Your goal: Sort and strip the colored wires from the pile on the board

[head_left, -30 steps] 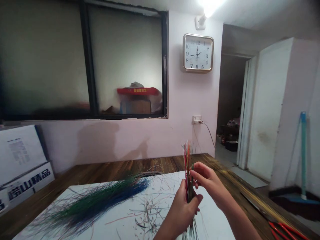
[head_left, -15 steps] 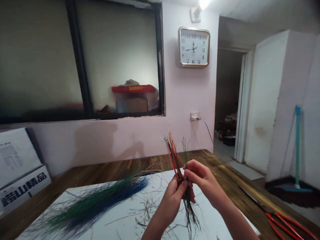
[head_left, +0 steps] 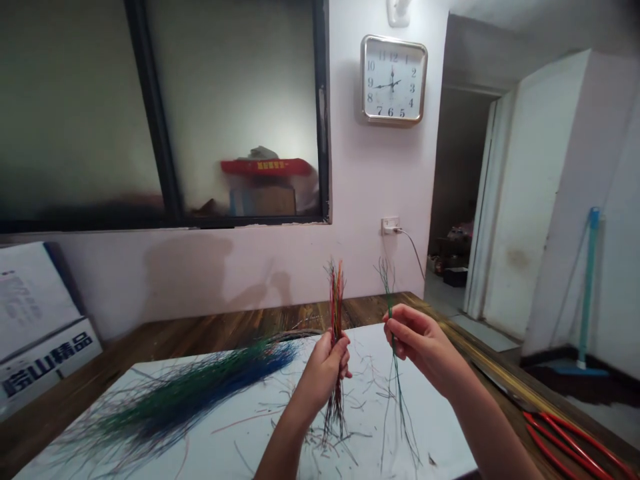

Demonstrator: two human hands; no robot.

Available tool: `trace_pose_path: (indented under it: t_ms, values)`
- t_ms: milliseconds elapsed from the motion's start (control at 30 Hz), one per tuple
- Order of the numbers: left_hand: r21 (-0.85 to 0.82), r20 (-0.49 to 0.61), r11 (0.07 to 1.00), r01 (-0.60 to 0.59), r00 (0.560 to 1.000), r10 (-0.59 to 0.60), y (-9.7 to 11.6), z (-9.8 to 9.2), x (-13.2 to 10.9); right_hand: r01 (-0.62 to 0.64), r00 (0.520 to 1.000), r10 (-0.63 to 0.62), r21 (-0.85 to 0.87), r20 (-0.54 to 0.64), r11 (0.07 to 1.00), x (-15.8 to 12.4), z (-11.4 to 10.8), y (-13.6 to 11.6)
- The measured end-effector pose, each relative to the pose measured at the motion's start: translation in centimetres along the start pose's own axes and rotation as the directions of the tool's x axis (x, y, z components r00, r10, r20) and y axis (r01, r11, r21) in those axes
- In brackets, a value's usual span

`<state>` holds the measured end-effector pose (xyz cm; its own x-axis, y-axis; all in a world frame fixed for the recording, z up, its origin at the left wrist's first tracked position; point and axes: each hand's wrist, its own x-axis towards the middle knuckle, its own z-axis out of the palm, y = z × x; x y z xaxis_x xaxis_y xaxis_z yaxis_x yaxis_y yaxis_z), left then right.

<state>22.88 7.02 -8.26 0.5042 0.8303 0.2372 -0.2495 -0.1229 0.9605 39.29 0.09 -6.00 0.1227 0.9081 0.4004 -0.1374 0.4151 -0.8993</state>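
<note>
A multicoloured strand bundle (head_left: 337,300) is gripped upright in the closed left hand (head_left: 325,370). A thin green tuft (head_left: 387,287) is pinched narrowly by the right hand (head_left: 425,347). Both are held well apart above a white board (head_left: 440,413), beside a blue-green strand pile (head_left: 200,380); the strands are possibly wire.

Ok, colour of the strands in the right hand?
Green thin strands in the right hand; clearest in the head view, against the wall.

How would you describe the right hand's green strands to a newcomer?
Find the white sheet on the wooden table. Above it, the right hand pinches a sparse tuft of green strands, thinner than the dense multicoloured bunch in the left hand.
</note>
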Motion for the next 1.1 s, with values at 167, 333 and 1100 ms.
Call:
trace_pose_path:
  t_ms: [167,333,1100]
  values:
    - [0.05,0.108,0.997,0.061,0.992,-0.067,1.0,0.9,-1.3,0.011,1.0,-0.012,-0.061,-0.023,0.998,0.2,0.5,0.7]
    - [0.099,0.178,0.99,0.101,0.977,-0.118,1.4,1.8,-2.1,0.01,0.998,-0.019,-0.127,-0.065,0.992,0.3,0.9,0.9]
    - [0.06,0.57,0.985,0.161,0.805,-0.166,0.1,1.3,-2.2,0.077,0.997,-0.074,-0.127,0.03,0.989,-0.1,0.8,0.9]
